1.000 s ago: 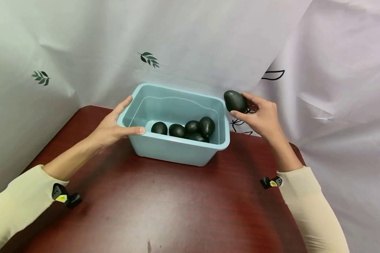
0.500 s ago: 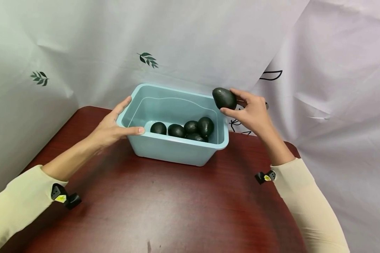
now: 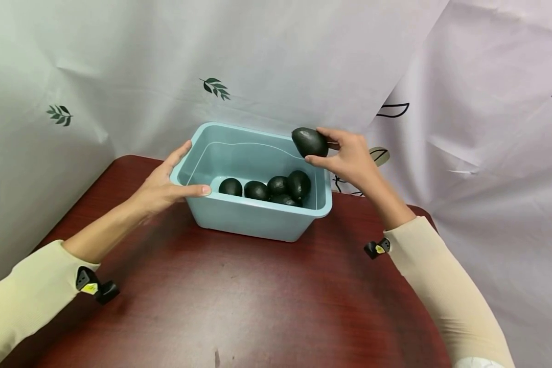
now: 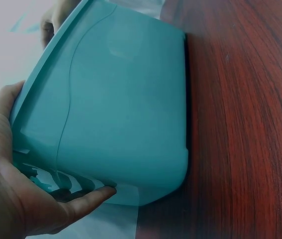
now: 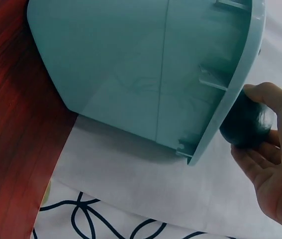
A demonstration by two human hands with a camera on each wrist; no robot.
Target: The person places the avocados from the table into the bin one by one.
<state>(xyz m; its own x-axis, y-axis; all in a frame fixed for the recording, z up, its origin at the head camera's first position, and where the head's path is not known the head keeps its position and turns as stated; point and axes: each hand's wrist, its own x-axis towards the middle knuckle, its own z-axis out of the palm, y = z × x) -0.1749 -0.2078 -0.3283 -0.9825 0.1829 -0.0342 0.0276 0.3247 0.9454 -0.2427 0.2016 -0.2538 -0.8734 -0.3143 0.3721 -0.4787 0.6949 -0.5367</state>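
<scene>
A light blue plastic tub (image 3: pixel 253 219) stands on the table with several dark green avocados (image 3: pixel 256 190) lying on its bottom, toward the near right. My left hand (image 3: pixel 158 189) grips the tub's left end, thumb over the near rim and fingers along the outer side. In the left wrist view, fingers (image 4: pixel 88 203) lie against the tub's end wall. One more avocado (image 3: pixel 309 142) is pinched between the thumb and fingers of my right hand (image 3: pixel 349 156), above the tub's back right corner. The right wrist view shows this avocado (image 5: pixel 246 121) just past the rim.
The dark red wooden table (image 3: pixel 239 301) spreads out in front of the tub. A pale curtain (image 3: pixel 276 61) with leaf prints hangs close behind the tub and down the right side. Camera units (image 3: pixel 94 285) sit on both wrists.
My right hand has carried its avocado leftward, from outside the tub's right rim to over the back right corner. The left hand and the tub stay put.
</scene>
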